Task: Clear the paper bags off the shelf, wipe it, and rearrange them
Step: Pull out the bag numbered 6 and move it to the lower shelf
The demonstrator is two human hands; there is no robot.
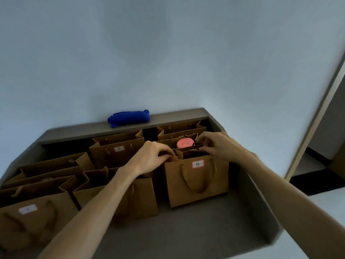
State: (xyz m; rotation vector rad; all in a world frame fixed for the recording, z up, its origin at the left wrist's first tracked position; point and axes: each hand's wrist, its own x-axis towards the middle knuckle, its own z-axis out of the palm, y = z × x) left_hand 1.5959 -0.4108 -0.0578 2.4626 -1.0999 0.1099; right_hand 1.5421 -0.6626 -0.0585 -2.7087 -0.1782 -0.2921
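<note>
- The left hand (149, 157) and right hand (214, 144) each pinch the top rim of the number 4 paper bag (197, 182).
- The bag is likely thin, light and easy to bend; lifting by both rim corners seems best.

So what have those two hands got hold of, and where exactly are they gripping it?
Both grip the paper bag marked 4 at its top edge: the left hand pinches the left end of the rim, the right hand the right end.

Landmark: bag marked 4 (197, 182) — on the shelf (186, 230)
Behind it: bag with a round lid (184, 143) inside
Left: bag marked 7 (116, 152)
Far behind — cloth (128, 118) on the back ledge (74, 130)
</note>
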